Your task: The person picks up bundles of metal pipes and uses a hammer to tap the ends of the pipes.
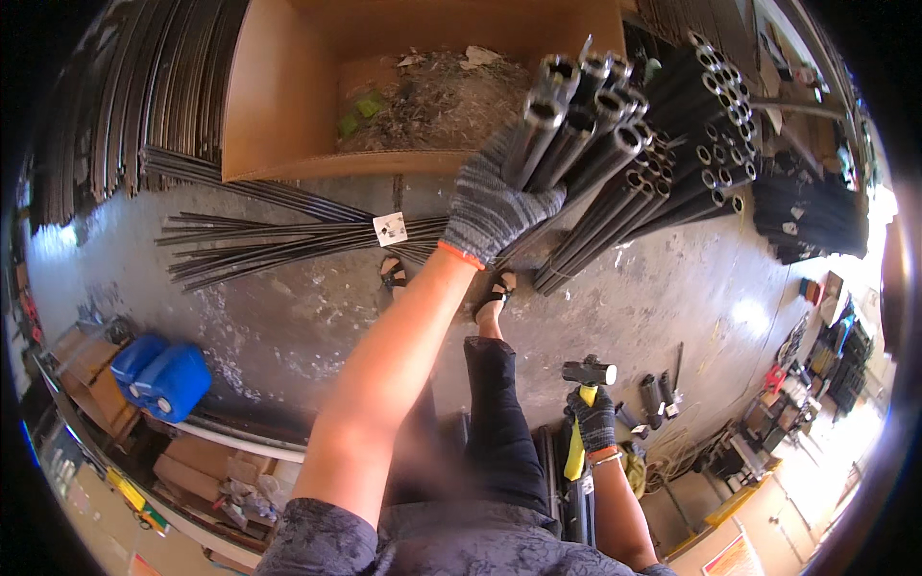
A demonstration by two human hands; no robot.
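Observation:
My left hand (497, 204), in a grey knit glove with an orange cuff, reaches forward and grips a bundle of dark metal tubes (567, 134). The tubes stand steeply, their open round ends pointing up and away from me. Lower right, my right hand (594, 422), gloved the same way, is closed on a hammer (588, 372). Its dark double-faced head is up and its yellow handle hangs below the fist. The hammer is well apart from the tubes. More metal tubes (725, 106) lean in a bunch just right of the held ones.
A large cardboard box (279, 86) with scraps inside stands ahead. Thin rods (288, 240), with a white tag, lie across the floor near my feet. Long bars (125, 106) stand far left. Blue jugs (173, 384) sit left; tools and clutter (768, 413) line the right.

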